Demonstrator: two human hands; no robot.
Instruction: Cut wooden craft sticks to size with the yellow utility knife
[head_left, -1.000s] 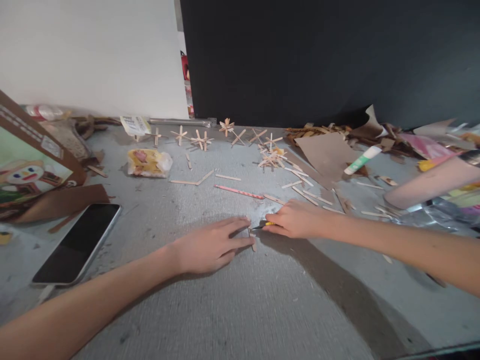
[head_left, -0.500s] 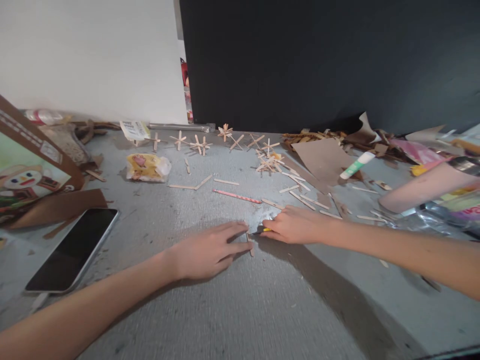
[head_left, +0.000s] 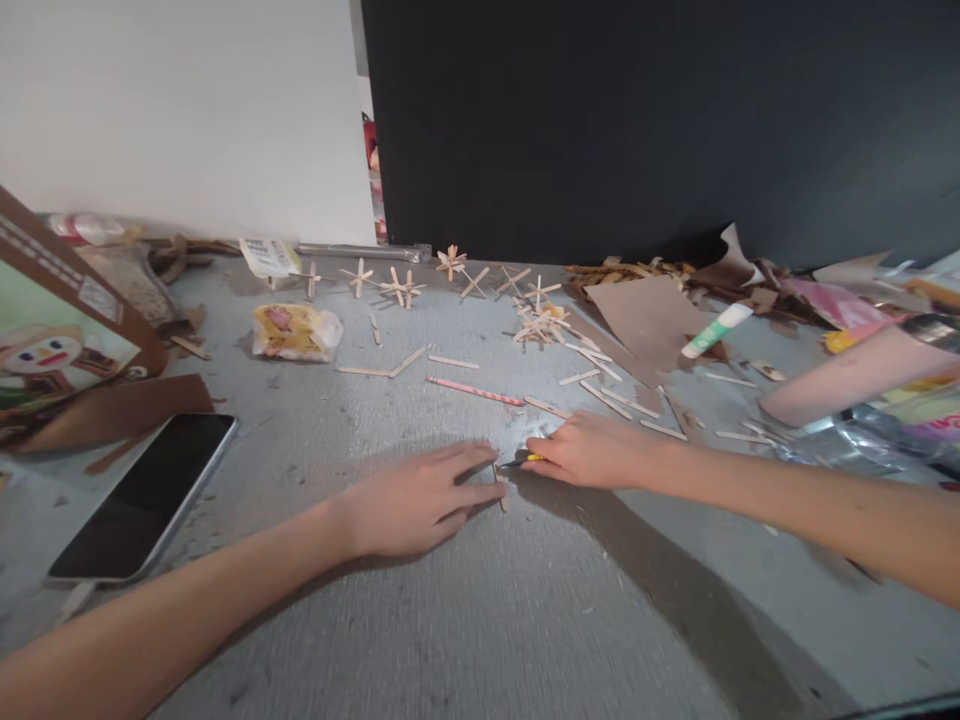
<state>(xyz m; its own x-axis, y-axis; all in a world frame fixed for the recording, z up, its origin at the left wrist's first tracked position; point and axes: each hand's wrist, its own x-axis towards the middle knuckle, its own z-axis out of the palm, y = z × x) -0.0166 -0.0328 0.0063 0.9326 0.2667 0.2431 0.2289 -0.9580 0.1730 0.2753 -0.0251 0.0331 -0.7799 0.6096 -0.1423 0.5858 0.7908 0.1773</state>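
A wooden craft stick [head_left: 503, 501] lies upright in view on the grey surface. Spread fingertips of my left hand [head_left: 412, 503] pin it down at two places. My right hand [head_left: 583, 450] is closed around a small yellow utility knife [head_left: 534, 457], most of its handle hidden in the fist. Its dark blade points left and meets the stick between my left fingertips, as far as I can tell. Just beyond my hands lie a pink patterned pencil [head_left: 474, 391] and another craft stick [head_left: 547, 407].
Star-shaped stick pieces [head_left: 472, 284] stand along the back, near a yellow packet [head_left: 295, 333]. Loose craft sticks [head_left: 604, 401] lie right of centre, below brown cardboard [head_left: 643, 318] and a glue stick [head_left: 716, 331]. A phone [head_left: 146, 500] is left; a pink bottle [head_left: 851, 370] lies right.
The knife blade shows a slight shift against the stick, barely visible. Both hands stay in almost the same place, and the view has moved very little.
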